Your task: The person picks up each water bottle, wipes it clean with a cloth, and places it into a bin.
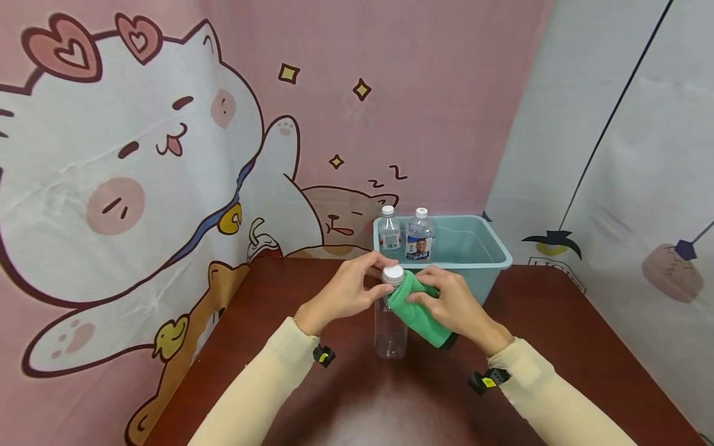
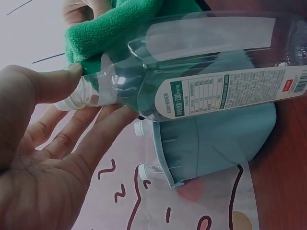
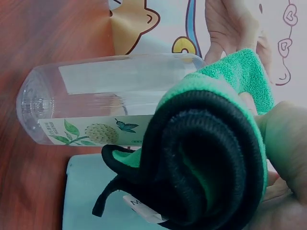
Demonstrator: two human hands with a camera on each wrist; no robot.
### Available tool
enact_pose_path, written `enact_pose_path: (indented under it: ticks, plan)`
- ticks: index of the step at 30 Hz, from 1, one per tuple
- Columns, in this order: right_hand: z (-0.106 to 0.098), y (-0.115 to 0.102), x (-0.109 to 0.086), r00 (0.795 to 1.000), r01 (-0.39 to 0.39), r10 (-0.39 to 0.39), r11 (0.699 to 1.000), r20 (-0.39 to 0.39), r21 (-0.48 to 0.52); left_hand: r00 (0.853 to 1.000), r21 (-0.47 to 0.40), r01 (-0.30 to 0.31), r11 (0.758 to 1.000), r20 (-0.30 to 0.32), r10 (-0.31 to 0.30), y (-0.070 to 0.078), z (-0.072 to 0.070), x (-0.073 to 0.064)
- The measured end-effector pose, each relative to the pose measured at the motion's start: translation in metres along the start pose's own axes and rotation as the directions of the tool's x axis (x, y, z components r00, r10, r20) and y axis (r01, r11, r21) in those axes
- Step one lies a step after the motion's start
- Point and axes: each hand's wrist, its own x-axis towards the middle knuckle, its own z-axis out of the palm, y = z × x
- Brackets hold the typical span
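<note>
A clear plastic bottle (image 1: 390,339) with a white cap (image 1: 393,273) stands upright in front of me. My left hand (image 1: 347,290) holds it at the neck, thumb on one side and fingers on the other. A printed label (image 2: 206,93) runs along the bottle's side in the left wrist view. In my right hand (image 1: 456,305) is a folded green cloth (image 1: 419,314), pinched between thumb and fingers and pressed to the neck just below the cap. Its dark rolled edge (image 3: 216,120) faces the right wrist camera and hides part of the bottle.
Behind the bottle, a light blue plastic bin (image 1: 484,279) sits on the dark red-brown table (image 1: 251,303). Two capped bottles stand in the bin, one plain clear bottle (image 1: 389,234) and one labelled bottle (image 1: 419,240). A pink and white cartoon curtain (image 1: 440,93) hangs behind.
</note>
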Motion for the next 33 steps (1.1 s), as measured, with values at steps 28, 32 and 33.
enact_pose_path:
  ticks: [28, 32, 33]
  plan:
    - [-0.002, 0.007, -0.005, 0.999, -0.008, 0.012, 0.996, 0.05, -0.087, 1.0, -0.012, -0.005, 1.0, -0.002, 0.005, 0.0, 0.001, 0.001]
    - [0.0, 0.015, -0.013, 0.997, 0.009, 0.001, 0.993, 0.081, -0.119, 1.0, -0.014, 0.001, 1.0, 0.002, -0.001, -0.001, 0.001, 0.001]
    - [0.002, 0.018, -0.015, 0.996, 0.013, -0.001, 0.992, 0.094, -0.123, 1.0, -0.013, 0.004, 1.0, 0.001, -0.004, -0.001, 0.001, 0.001]
